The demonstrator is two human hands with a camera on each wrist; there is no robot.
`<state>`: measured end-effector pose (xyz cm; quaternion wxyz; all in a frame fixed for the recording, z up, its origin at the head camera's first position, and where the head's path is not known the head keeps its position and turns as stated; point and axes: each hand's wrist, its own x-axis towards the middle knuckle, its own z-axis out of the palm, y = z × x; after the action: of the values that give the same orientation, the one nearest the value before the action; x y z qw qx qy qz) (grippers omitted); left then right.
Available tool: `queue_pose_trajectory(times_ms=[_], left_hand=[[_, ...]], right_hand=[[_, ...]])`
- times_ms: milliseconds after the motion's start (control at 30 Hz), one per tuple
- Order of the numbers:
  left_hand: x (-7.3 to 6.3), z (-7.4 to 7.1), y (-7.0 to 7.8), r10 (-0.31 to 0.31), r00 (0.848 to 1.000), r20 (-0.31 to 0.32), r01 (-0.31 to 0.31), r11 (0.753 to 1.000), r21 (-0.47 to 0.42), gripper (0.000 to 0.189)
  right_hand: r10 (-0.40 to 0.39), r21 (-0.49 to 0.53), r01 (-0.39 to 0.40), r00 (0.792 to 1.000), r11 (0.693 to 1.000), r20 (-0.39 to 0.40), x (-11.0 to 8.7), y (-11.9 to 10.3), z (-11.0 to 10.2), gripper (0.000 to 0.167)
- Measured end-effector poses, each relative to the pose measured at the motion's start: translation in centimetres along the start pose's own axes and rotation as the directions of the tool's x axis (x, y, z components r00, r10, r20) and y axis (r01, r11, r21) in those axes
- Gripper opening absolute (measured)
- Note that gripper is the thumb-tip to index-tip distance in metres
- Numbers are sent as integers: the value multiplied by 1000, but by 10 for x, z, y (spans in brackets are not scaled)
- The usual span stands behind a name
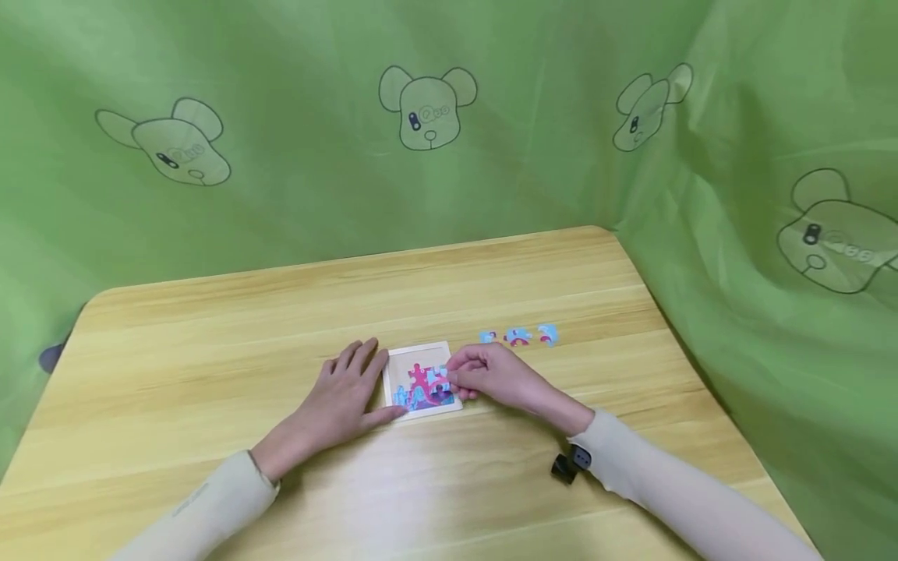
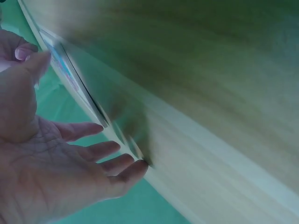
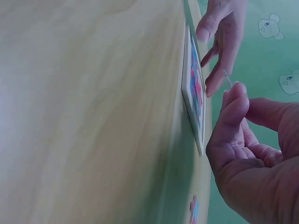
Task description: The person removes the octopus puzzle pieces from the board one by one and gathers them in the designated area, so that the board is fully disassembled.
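Green sheeting (image 1: 302, 187) with bear-head outlines backs our wood-grain table (image 1: 210, 343). On it we list: one part-filled puzzle tray (image 1: 401, 368); left hand (image 1: 344, 396), loosely spread, ungrasping, at its left edge; right hand (image 1: 494, 375), pinching one piece (image 1: 438, 379), obscuring its right edge; three loose pieces (image 1: 519, 333) just beyond.

Views share the tray (image 1: 417, 347): head downward, wrists nearer, seemingly sidelong.
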<state>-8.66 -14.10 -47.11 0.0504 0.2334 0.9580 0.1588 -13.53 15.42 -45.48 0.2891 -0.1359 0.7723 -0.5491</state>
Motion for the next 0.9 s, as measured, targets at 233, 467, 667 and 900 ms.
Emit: queue_pose_trajectory(times_ms=[233, 467, 667, 900], left_hand=[[0, -1, -2, 8, 1000, 28, -8, 1000, 2, 106], [1, -3, -4, 16, 998, 64, -18, 999, 36, 105], [0, -3, -5, 28, 998, 62, -31, 998, 63, 105], [0, -1, -6, 42, 998, 43, -45, 996, 82, 104]], right_hand=[[5, -19, -6, 1000, 1000, -22, -13, 10, -14, 15], [24, -14, -25, 998, 1000, -65, -26, 18, -29, 17], [38, -39, -41, 996, 998, -74, -31, 24, -47, 17], [83, -73, -91, 991, 993, -106, -27, 27, -59, 16]])
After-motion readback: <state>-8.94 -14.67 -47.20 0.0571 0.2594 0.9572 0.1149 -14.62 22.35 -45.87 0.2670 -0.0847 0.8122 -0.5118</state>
